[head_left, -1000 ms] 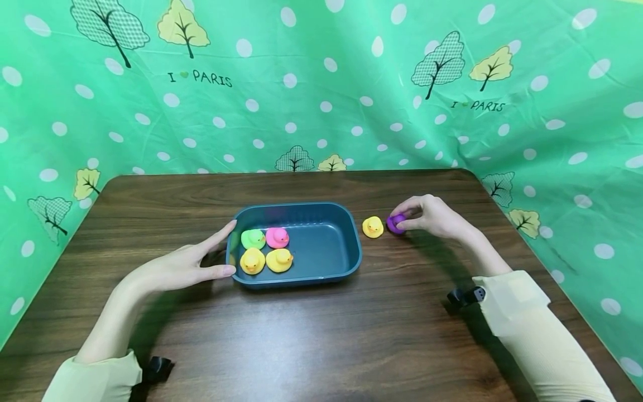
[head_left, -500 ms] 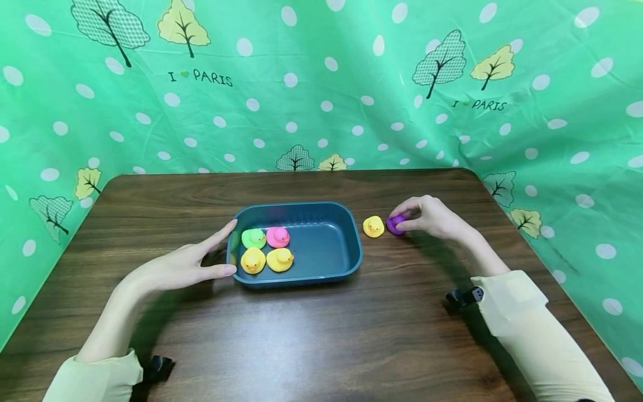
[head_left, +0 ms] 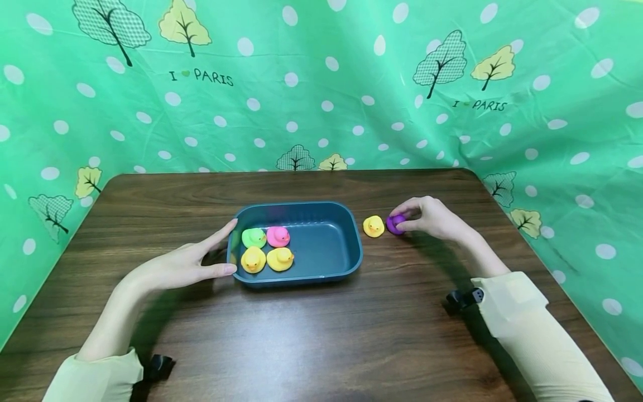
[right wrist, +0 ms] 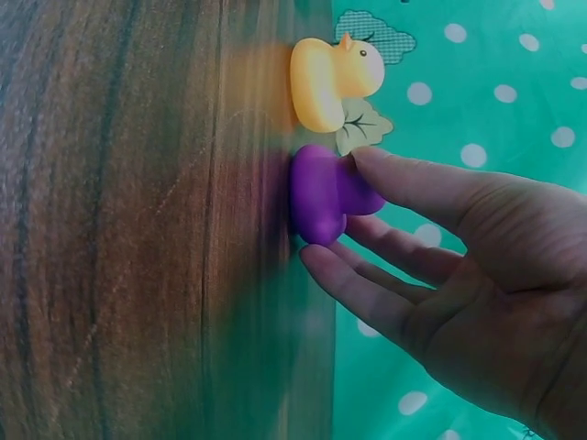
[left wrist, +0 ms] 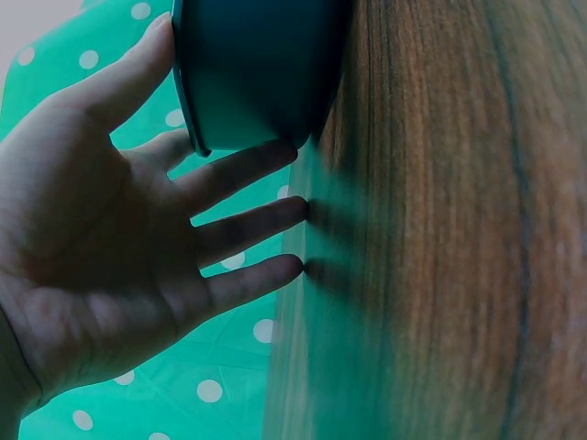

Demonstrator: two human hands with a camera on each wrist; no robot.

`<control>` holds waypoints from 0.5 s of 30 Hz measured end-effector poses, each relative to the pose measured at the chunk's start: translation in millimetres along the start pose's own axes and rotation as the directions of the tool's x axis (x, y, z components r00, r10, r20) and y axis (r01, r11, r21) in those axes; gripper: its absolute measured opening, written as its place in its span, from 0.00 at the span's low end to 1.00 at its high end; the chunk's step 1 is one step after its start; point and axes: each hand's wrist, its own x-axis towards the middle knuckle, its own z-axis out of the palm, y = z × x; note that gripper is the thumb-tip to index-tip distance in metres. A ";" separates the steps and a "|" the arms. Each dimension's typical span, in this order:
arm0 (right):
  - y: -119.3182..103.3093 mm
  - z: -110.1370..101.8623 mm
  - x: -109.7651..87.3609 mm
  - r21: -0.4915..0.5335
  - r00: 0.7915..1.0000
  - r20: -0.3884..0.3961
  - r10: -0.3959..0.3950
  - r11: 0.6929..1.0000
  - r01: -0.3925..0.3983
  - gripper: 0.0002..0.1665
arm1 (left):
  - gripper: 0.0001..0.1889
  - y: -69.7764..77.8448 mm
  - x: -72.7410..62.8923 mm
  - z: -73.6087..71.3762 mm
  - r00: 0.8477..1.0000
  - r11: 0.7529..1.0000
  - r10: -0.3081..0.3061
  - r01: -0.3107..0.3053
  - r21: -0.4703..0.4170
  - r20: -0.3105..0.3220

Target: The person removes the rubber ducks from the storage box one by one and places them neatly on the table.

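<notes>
Still pinching the small, smooth purple toy duck point(right wrist: 316, 197) between thumb and fingers of the right hand point(head_left: 434, 218), keeping it down on the brown wood-grain desk point(head_left: 311, 335), near a yellow toy duck with an orange beak point(head_left: 373, 226). Hardly changing since a second ago, keeping the same grip and the same spot. Spreading the left hand point(head_left: 186, 265) wide, touching the near-left end of the dark blue rectangular tray with rounded corners point(head_left: 321, 251). Holding in the tray, as before, a green toy duck point(head_left: 253, 238), a pink toy duck point(head_left: 278, 237) and two yellow toy ducks point(head_left: 280, 259). Partly covering the purple toy duck with fingers, leaving its face hard to make out. Cutting off most of the tray in the dim left wrist view, and both pale sleeves point(head_left: 537, 329) in the head view.
</notes>
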 end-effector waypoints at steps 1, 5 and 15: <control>-0.7 -0.4 -0.4 0.000 1.000 0.001 0.000 1.000 0.000 0.16 | 0.49 -0.3 0.1 0.0 1.000 1.000 0.001 -0.001 0.001 -0.001; -3.6 -3.8 -1.7 -0.002 1.000 -0.002 0.011 1.000 -0.011 0.18 | 0.49 -1.2 0.1 0.0 1.000 1.000 0.002 -0.002 0.001 0.001; -13.4 -14.1 -2.7 0.034 0.998 -0.068 0.001 0.999 0.002 0.23 | 0.49 -2.4 1.1 0.4 1.000 1.000 0.002 -0.002 0.001 0.000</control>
